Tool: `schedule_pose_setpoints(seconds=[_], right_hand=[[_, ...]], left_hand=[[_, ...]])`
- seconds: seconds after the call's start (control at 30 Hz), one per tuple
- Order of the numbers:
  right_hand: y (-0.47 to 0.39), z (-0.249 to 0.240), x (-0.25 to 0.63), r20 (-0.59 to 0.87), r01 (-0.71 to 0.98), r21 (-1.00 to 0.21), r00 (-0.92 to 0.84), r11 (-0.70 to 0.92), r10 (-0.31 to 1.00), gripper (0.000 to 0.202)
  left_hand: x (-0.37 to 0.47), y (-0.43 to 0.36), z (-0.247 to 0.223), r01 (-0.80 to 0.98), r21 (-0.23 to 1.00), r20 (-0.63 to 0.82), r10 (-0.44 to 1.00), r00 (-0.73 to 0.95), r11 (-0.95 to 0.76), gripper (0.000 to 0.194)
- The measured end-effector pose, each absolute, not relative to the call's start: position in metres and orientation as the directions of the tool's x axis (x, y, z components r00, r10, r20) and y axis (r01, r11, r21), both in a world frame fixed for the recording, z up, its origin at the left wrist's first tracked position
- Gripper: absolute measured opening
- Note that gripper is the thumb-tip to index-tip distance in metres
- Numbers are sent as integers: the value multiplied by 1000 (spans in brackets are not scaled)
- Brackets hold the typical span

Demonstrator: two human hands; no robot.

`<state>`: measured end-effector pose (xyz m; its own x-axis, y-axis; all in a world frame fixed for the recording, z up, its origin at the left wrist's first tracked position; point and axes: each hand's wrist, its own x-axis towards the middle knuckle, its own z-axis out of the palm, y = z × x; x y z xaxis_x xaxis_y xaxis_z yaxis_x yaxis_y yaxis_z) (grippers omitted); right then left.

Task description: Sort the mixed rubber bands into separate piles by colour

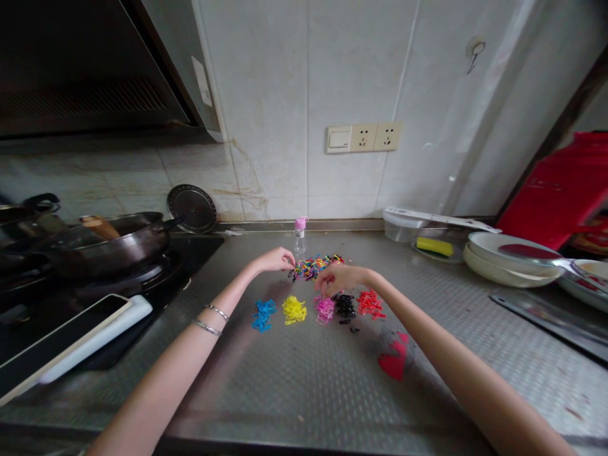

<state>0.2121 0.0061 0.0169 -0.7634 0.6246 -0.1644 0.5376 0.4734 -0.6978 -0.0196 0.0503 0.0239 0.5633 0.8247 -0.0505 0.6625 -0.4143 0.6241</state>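
A mixed heap of small colourful clips (314, 266) lies on the metal counter. My left hand (279, 259) is at the heap's left edge, fingers pinched together; what they hold is too small to name. Just in front of the heap, my right hand (336, 278) hangs over the pink pile (325, 309), its fingertips pointing down and partly blurred. Single-colour piles form a row nearer me: blue (263, 315), yellow (294, 310), pink, black (345, 306) and red (371, 304). Behind the heap stands a clear bottle with a pink cap (301, 235).
At left are a pan (109, 244) on the stove and a long white-edged object (95, 335). To the right are a plastic tub (401, 226), a yellow sponge (434, 246), stacked bowls (508, 269) and a dark flat blade (551, 326). A red patch (394, 360) marks the counter.
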Motion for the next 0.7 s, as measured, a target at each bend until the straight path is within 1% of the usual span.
schedule_pose_setpoints(seconds=[0.1, 0.2, 0.43, 0.6, 0.7], right_hand=[[7, 24, 216, -184, 542, -701, -765, 463, 617, 29], [14, 30, 224, -150, 527, -712, -760, 464, 632, 28], [26, 41, 248, -46, 580, -686, -637, 440, 769, 26], [27, 49, 259, -62, 617, -671, -599, 411, 798, 26], [30, 51, 265, -76, 655, -639, -575, 403, 815, 25]], left_hand=[[-16, 57, 30, 679, 584, -60, 810, 583, -445, 20], [-15, 59, 27, 688, 569, -96, 795, 600, -450, 20], [-14, 60, 16, 674, 562, -134, 752, 646, -479, 21], [-14, 63, 10, 682, 540, -132, 750, 648, -494, 16], [-15, 65, 8, 679, 538, -121, 751, 649, -500, 14]])
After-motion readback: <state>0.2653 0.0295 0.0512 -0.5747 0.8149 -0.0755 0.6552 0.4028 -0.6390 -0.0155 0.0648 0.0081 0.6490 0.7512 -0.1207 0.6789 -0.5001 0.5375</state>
